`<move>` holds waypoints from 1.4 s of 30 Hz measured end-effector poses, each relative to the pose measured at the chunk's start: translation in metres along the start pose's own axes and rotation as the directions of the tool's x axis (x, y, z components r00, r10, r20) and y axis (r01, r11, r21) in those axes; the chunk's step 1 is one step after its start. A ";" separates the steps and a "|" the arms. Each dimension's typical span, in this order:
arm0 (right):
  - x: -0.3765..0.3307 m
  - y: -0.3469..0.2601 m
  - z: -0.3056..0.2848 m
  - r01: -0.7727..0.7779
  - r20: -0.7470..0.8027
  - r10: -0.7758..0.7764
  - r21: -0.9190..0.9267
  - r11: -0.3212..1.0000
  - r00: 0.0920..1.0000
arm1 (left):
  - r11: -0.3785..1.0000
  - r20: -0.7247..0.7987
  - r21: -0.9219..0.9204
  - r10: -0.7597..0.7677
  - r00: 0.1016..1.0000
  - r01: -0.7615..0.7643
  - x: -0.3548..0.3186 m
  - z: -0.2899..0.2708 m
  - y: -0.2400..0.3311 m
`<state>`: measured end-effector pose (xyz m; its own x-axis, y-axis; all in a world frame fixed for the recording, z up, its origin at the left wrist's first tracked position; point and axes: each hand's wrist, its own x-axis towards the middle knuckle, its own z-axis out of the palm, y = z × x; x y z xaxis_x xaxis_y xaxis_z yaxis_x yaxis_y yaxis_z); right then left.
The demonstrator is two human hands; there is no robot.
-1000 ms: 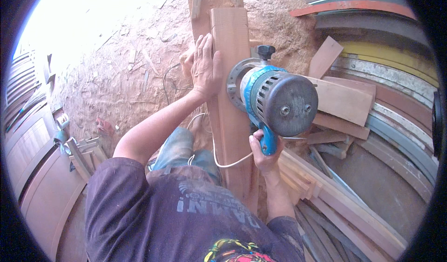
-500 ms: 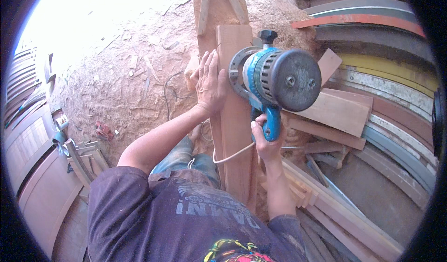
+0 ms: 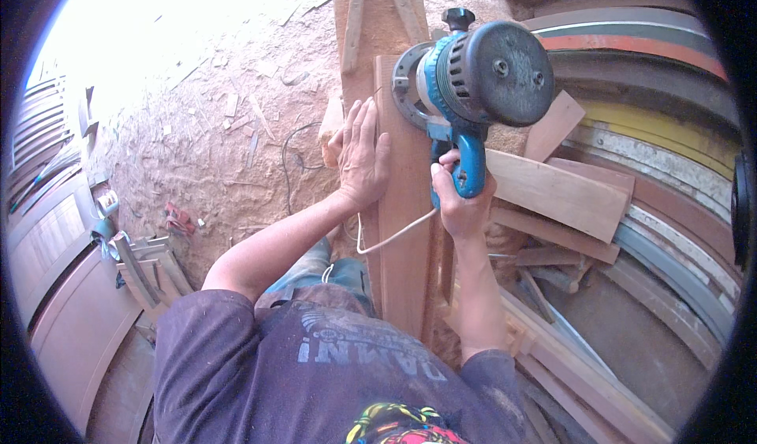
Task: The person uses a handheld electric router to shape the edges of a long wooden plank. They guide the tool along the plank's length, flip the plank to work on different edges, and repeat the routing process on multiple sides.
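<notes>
My right hand (image 3: 463, 201) grips the blue handle of a handheld router (image 3: 451, 81), a blue tool with a large black round motor cap and a black knob. The router lies on its side against the right edge of a long reddish-brown wooden board (image 3: 402, 247), close to its far end. Its bit is hidden. Flat on the board's left side rests my left hand (image 3: 364, 156), fingers stretched forward and holding nothing. A pale cord (image 3: 394, 237) loops from the router's handle across the board.
Beneath the board runs a wooden bench (image 3: 361, 30) with two slanted strips. Sawdust and scraps cover the ground (image 3: 229, 160). Planks (image 3: 560, 195) and stacked coloured lengths (image 3: 662, 132) fill the right side; wooden panels (image 3: 79, 302) lean at left. A dark cable (image 3: 286, 156) lies left.
The router has slid away from me along the board toward its far end, with my right arm stretching after it. My left hand keeps its place on the board.
</notes>
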<state>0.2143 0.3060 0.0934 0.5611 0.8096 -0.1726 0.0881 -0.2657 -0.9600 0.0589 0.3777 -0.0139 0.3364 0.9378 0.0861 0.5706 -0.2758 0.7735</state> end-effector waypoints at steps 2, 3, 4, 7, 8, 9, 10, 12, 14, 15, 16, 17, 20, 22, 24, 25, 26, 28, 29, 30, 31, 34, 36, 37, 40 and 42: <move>0.007 0.000 0.001 -0.019 0.020 0.019 -0.006 1.000 1.000 | 1.000 0.000 0.006 -0.001 1.000 0.001 -0.001 0.000 0.000; 0.010 0.002 0.002 -0.005 0.023 0.005 -0.011 1.000 1.000 | 1.000 0.000 0.007 -0.005 1.000 0.005 -0.002 0.000 0.001; 0.013 0.005 0.003 0.009 0.027 -0.008 -0.015 1.000 1.000 | 1.000 0.000 0.008 -0.008 1.000 0.008 -0.002 0.000 0.002; 0.024 0.006 0.008 0.001 0.028 -0.001 0.005 1.000 1.000 | 1.000 -0.010 0.014 -0.011 1.000 0.011 -0.004 -0.001 0.002; 0.028 0.006 0.010 -0.012 0.025 0.011 0.017 1.000 1.000 | 1.000 -0.008 0.000 -0.014 1.000 0.014 -0.003 -0.002 0.003; 0.033 0.006 0.011 0.000 0.020 0.000 0.002 1.000 1.000 | 1.000 -0.006 -0.012 -0.018 1.000 0.018 -0.003 -0.002 0.004; 0.039 0.006 0.010 0.012 0.016 -0.011 -0.012 1.000 1.000 | 0.999 -0.004 -0.025 -0.021 1.000 0.021 -0.003 -0.002 0.005; 0.056 0.005 0.014 0.010 0.017 -0.009 -0.003 1.000 1.000 | 0.999 -0.025 -0.036 -0.008 1.000 0.007 -0.002 0.000 0.003; 0.072 0.006 0.025 0.047 -0.040 -0.048 -0.017 0.999 0.998 | 0.999 -0.043 -0.042 -0.001 0.999 -0.001 -0.001 0.000 0.002; 0.075 0.003 0.028 0.068 -0.072 -0.069 -0.026 0.997 0.995 | 0.999 -0.050 -0.043 0.002 0.999 -0.004 0.000 0.000 0.003; 0.074 -0.002 0.027 0.003 -0.074 0.000 0.033 0.999 0.997 | 0.999 -0.057 -0.045 0.005 0.998 -0.007 0.001 -0.001 0.004; 0.072 0.000 0.028 0.050 -0.093 -0.047 0.030 0.998 0.995 | 0.999 -0.069 -0.046 0.012 0.998 -0.015 0.001 0.000 0.003; 0.062 0.003 0.036 0.085 -0.154 -0.070 0.094 0.992 0.986 | 0.998 -0.090 -0.044 0.030 0.995 -0.034 0.003 0.001 0.002; 0.045 -0.007 0.037 -0.029 -0.182 0.076 0.247 0.969 0.980 | 0.999 -0.088 -0.032 0.034 0.996 -0.037 0.003 0.001 0.001; 0.024 -0.006 0.023 -0.066 -0.198 0.121 0.266 0.962 0.973 | 0.997 -0.116 -0.050 0.047 0.992 -0.053 0.001 0.005 -0.001; 0.012 -0.005 0.015 -0.083 -0.210 0.144 0.275 0.958 0.967 | 0.996 -0.128 -0.061 0.055 0.990 -0.063 0.001 0.006 -0.004; -0.003 0.001 0.007 -0.053 -0.233 0.134 0.325 0.944 0.963 | 0.995 -0.127 -0.074 0.062 0.990 -0.072 0.000 0.008 -0.005; -0.041 -0.001 -0.016 -0.114 -0.242 0.210 0.358 0.927 0.947 | 0.995 -0.174 -0.046 0.083 0.981 -0.093 0.001 0.010 -0.005; -0.067 -0.005 -0.028 -0.144 -0.235 0.245 0.376 0.915 0.941 | 0.993 -0.195 -0.047 0.101 0.976 -0.112 -0.001 0.011 -0.007; -0.092 -0.007 -0.042 -0.187 -0.239 0.301 0.405 0.895 0.923 | 0.995 -0.199 -0.025 0.085 0.976 -0.092 -0.001 0.011 -0.009; -0.118 -0.009 -0.056 -0.227 -0.244 0.358 0.436 0.871 0.902 | 0.996 -0.211 -0.039 0.074 0.975 -0.084 -0.003 0.012 -0.011; -0.214 -0.010 -0.086 -0.324 -0.345 0.458 0.379 0.867 0.819 | 0.993 -0.228 -0.059 0.089 0.970 -0.105 -0.002 0.016 -0.012; -0.288 -0.003 -0.107 -0.365 -0.407 0.521 0.402 0.840 0.750 | 0.990 -0.225 -0.060 0.108 0.968 -0.125 -0.001 0.022 -0.012; -0.328 -0.003 -0.116 -0.377 -0.436 0.558 0.436 0.817 0.706 | 0.994 -0.195 -0.049 0.087 0.977 -0.099 0.002 0.029 -0.013; -0.426 -0.024 -0.128 -0.383 -0.517 0.569 0.427 0.819 0.639 | 0.917 -0.150 0.344 0.268 0.952 -0.204 0.036 0.048 -0.094; -0.513 -0.022 -0.144 -0.349 -0.587 0.576 0.462 0.815 0.568 | 0.931 -0.160 0.307 0.253 0.954 -0.196 0.025 0.046 -0.099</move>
<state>0.0430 -0.1786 0.2347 0.8531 -0.0005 -0.5218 -0.5043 -0.2576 -0.8242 0.0448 0.4187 -0.1169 0.3461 0.8585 0.3784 0.6955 -0.5054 0.5107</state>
